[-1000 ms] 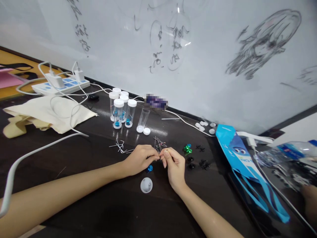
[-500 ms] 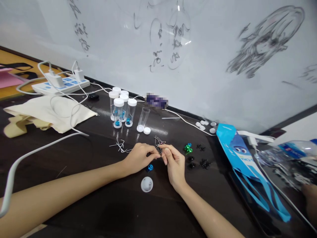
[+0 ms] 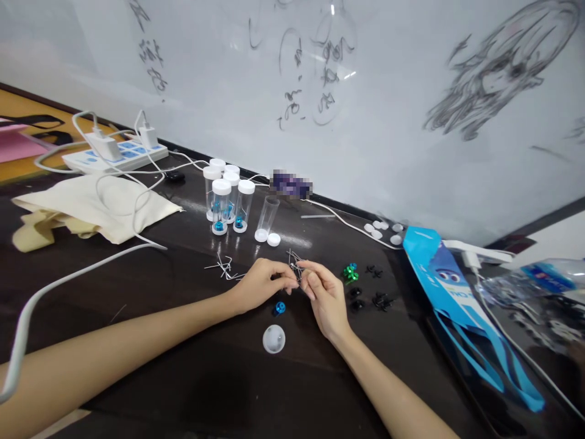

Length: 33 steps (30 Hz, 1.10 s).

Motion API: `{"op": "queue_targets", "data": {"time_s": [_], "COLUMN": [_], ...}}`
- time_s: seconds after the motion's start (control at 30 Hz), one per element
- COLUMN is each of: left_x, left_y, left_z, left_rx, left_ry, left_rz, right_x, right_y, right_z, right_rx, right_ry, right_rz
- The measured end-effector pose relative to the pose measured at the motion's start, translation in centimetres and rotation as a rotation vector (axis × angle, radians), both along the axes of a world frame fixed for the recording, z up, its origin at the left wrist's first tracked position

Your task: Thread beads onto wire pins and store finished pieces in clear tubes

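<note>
My left hand (image 3: 261,285) and my right hand (image 3: 328,300) meet over the dark table, fingertips pinched almost together. Whatever lies between their fingers is too small to make out. Just beyond the fingertips is a small pile of thin metal pins (image 3: 295,257). More bent metal rods, like hex keys (image 3: 225,266), lie left of it, close to my left hand. A blue metal part (image 3: 279,308) sits just below my hands, and nearer me stands a small round translucent cup (image 3: 273,339) with something dark in it. Right of my right hand lie green metal parts (image 3: 351,274) and black parts (image 3: 381,300).
Capped clear tubes (image 3: 221,207) with blue parts inside stand at the back left. An uncapped tube (image 3: 267,218) is beside a white cap (image 3: 273,239). A power strip (image 3: 116,157), cream cloth (image 3: 94,207), blue lanyard packaging (image 3: 432,268) and plastic bottle (image 3: 534,277) flank the work area.
The view has shifted slightly, so everything sits a little further right. Both hands stay pinched close together, with only a small shift of the fingers.
</note>
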<state>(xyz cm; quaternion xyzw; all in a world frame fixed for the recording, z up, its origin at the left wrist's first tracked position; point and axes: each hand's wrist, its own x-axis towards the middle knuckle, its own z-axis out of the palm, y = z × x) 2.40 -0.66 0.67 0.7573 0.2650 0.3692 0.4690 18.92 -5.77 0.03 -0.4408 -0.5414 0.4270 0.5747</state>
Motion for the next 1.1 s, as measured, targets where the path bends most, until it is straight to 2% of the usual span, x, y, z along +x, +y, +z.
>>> {"op": "queue_targets", "data": {"time_s": [0.5, 1.1], "left_x": [0.29, 0.3], "left_y": [0.66, 0.66], "left_z": [-0.7, -0.61], "left_rx": [-0.138, -0.157], "left_ry": [-0.037, -0.053], "left_rz": [-0.107, -0.104], "right_x": [0.43, 0.47], "right_y": [0.12, -0.13], "right_z": [-0.18, -0.45], "right_rx": [0.033, 0.011], "right_ry": [0.007, 0.012], "right_rz": [-0.093, -0.068]}}
